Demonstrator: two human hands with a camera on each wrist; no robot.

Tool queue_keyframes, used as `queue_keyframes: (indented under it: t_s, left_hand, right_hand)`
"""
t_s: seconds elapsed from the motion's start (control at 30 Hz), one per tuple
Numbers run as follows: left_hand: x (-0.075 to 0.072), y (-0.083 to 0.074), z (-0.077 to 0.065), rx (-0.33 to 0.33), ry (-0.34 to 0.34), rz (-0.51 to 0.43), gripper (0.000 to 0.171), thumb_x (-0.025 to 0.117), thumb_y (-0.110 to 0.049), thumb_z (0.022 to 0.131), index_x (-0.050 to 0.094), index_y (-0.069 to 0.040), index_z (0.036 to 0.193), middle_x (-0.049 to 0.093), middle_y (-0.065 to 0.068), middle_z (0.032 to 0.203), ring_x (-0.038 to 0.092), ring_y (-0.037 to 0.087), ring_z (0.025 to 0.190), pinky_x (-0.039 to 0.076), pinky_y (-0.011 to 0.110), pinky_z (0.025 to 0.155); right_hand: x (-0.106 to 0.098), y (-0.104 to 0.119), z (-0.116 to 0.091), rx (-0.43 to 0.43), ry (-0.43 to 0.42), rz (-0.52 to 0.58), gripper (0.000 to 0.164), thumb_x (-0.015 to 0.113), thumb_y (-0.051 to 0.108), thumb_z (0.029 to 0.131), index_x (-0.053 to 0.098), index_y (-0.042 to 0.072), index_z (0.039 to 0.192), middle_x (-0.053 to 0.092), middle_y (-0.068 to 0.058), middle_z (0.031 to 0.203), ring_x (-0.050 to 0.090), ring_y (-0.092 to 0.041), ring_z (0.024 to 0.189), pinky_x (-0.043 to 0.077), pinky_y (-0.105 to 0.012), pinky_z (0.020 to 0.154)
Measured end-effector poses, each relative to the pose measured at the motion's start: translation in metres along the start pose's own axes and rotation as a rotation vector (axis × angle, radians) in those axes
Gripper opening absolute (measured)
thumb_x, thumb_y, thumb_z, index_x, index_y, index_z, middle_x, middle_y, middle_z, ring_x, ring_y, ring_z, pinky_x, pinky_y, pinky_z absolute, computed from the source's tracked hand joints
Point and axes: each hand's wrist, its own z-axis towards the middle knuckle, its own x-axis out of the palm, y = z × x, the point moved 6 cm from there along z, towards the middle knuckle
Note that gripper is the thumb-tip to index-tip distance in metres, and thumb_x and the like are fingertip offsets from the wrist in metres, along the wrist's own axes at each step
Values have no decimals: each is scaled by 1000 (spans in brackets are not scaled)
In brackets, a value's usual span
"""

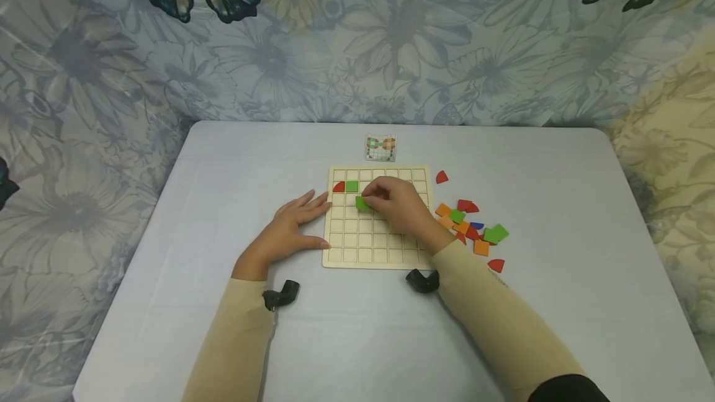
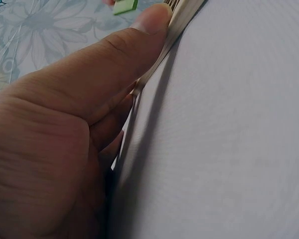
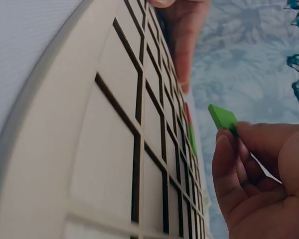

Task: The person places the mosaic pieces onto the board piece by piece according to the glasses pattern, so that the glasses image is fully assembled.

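Observation:
A pale wooden grid board lies on the table. In its upper left cells sit a red quarter-round tile and a green square tile. My right hand pinches another green square tile between thumb and fingertips, over the board; the right wrist view shows this tile held above the grid. My left hand has its fingers spread along the board's left edge, fingertips and thumb right at the rim. In the left wrist view the thumb lies against that edge.
Right of the board lies a loose heap of orange, red, green and blue tiles, among them an orange square and a green piece. Single red tiles lie apart from it. A small pattern card lies behind the board.

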Motion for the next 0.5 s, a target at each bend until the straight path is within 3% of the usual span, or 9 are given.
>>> queue_keyframes:
  t_s: [0.5]
  left_hand:
    - [-1,-2,0,25,4,17,92,93,-42,88,50,-20,165,30,-17,173,11,14,164,5,51,131]
  right_hand:
    - [37,-1,32,24,48,0,7,71,13,108,78,11,111,73,0,101,64,-20,92,55,-38,85]
